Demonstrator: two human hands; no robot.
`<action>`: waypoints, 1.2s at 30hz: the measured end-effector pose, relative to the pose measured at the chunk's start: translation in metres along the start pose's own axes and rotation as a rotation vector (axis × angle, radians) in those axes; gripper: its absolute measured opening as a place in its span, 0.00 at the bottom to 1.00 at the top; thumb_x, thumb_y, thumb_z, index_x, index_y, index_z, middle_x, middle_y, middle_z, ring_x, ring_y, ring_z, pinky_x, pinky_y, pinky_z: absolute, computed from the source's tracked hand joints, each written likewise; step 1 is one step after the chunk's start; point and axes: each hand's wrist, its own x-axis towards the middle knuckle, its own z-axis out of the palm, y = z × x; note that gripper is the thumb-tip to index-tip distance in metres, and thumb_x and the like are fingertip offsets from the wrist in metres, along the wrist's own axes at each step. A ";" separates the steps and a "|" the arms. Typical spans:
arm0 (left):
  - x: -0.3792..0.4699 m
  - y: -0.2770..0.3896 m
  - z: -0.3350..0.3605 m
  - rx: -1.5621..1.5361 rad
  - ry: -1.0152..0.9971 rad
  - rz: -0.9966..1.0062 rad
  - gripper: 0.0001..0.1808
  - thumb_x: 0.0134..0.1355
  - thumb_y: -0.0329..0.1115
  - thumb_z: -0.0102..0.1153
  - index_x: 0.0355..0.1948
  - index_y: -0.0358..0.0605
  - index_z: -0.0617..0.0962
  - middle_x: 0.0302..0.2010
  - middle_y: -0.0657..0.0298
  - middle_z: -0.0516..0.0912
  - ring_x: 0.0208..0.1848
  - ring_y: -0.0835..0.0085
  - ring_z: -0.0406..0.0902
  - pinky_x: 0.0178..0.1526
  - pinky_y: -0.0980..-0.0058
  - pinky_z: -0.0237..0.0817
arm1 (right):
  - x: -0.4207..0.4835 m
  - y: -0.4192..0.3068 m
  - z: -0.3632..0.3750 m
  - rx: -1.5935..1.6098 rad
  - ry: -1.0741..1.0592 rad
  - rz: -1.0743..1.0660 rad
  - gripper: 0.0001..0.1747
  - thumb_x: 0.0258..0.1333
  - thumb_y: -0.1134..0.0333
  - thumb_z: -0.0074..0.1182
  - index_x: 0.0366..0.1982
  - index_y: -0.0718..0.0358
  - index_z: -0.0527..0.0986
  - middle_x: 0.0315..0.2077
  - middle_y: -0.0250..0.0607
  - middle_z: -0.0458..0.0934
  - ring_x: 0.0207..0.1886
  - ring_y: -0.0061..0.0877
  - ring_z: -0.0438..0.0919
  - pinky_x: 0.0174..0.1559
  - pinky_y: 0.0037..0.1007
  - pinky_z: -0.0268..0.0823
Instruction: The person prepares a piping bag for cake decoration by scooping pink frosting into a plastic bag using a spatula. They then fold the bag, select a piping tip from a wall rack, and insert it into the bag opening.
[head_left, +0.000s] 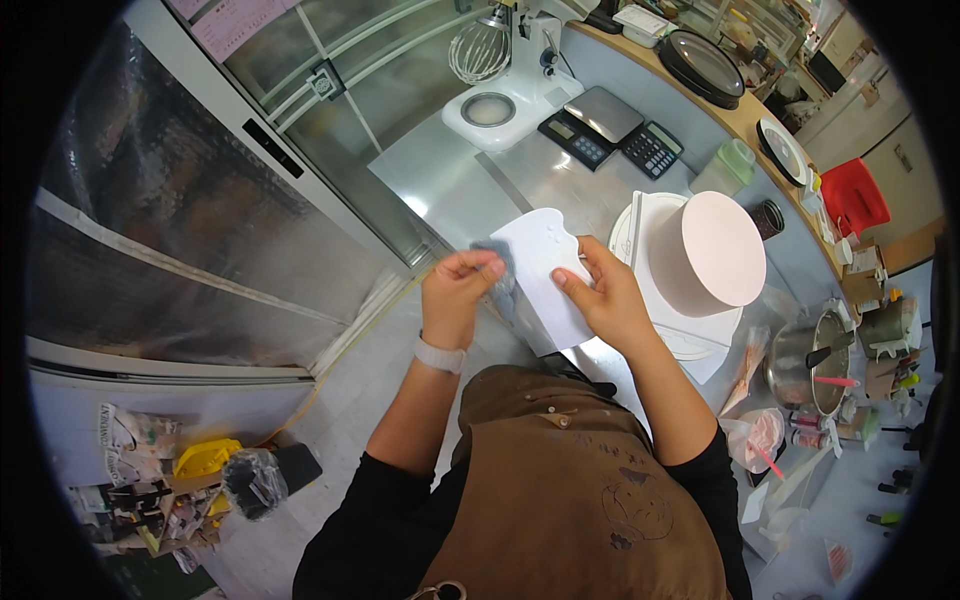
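Note:
My right hand (611, 292) grips a white plastic cake scraper (541, 274) by its wavy-edged side, thumb on the face. In my left hand (461, 289) is a grey-blue cloth (504, 277), pinched by thumb and fingers against the scraper's other edge. Right of the hands, a smooth pale-pink round cake (709, 255) stands on a white square board (660, 319). Beneath that board shows the rim of a white round turntable (624, 232).
A stand mixer (487, 120) with a wire whisk, a digital scale (592, 127) and a calculator (652, 150) occupy the steel worktop's back. Right of the cake are a metal pot (780, 367) and a piping bag of pink cream (754, 439). A bin (255, 484) sits on the floor, lower left.

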 end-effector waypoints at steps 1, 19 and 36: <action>0.014 0.005 -0.003 -0.040 0.028 0.041 0.07 0.55 0.24 0.67 0.36 0.38 0.82 0.30 0.69 0.82 0.30 0.84 0.74 0.35 0.86 0.65 | 0.000 -0.001 -0.003 -0.003 -0.011 0.015 0.17 0.59 0.68 0.57 0.48 0.68 0.70 0.37 0.47 0.81 0.37 0.25 0.78 0.41 0.27 0.69; 0.142 -0.108 -0.063 0.473 -0.125 -0.130 0.28 0.67 0.34 0.53 0.67 0.48 0.64 0.68 0.58 0.63 0.70 0.65 0.58 0.65 0.67 0.55 | -0.057 0.173 0.009 0.366 0.250 0.917 0.25 0.54 0.73 0.54 0.54 0.69 0.65 0.40 0.47 0.76 0.45 0.33 0.74 0.44 0.31 0.68; -0.017 -0.179 -0.003 0.755 -0.650 -0.281 0.08 0.65 0.29 0.54 0.44 0.41 0.76 0.39 0.65 0.79 0.37 0.76 0.77 0.41 0.79 0.70 | -0.283 0.119 -0.136 0.394 0.514 0.536 0.14 0.60 0.68 0.55 0.45 0.67 0.76 0.35 0.39 0.83 0.32 0.22 0.81 0.36 0.23 0.73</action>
